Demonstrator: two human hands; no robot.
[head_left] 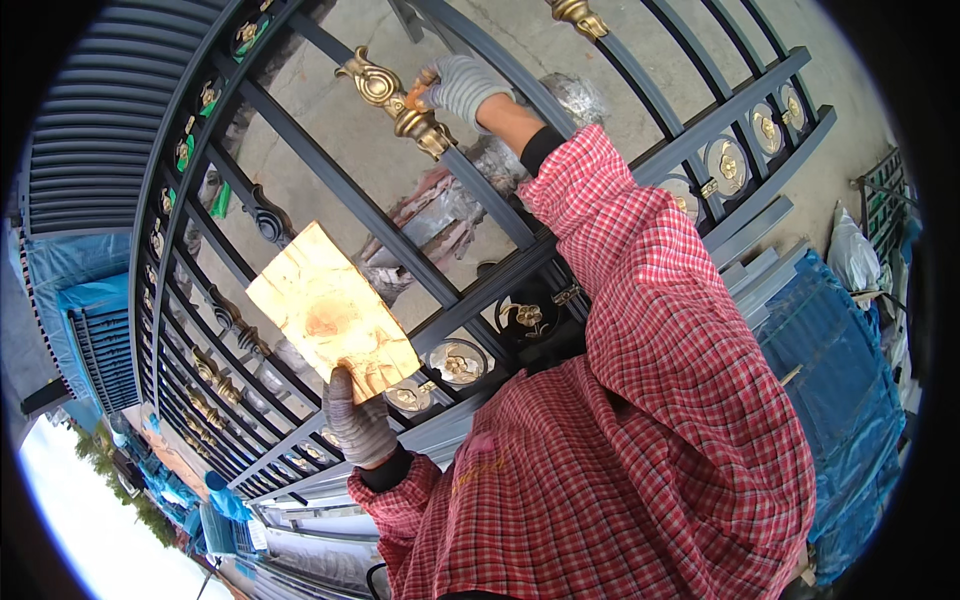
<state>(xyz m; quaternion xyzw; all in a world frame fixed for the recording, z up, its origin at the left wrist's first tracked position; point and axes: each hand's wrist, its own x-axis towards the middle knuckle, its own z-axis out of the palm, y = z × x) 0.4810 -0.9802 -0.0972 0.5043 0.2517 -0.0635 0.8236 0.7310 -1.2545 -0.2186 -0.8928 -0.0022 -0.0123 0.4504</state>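
Observation:
A flat, gold-smeared rectangular sheet (335,315), perhaps cardboard, is held by its lower edge in my left hand (358,428), which wears a grey glove. Its face has a darker patch in the middle. Farther up, my gloved right hand (462,88) reaches over a dark metal gate (400,262). The bent fingers are at the side of a scrolled gold ornament (378,82) on one of the bars. What those fingers pinch, if anything, is too small to make out. Other ornaments (270,218) on bars to the left are still dark grey.
Round gold flower medallions (458,362) line the gate's near rails. A dark slatted panel (110,110) stands at the far left. Blue sheeting (835,390) covers a stack at right, beside a white sack (853,250). Crumpled plastic wrap (578,98) lies on the concrete floor.

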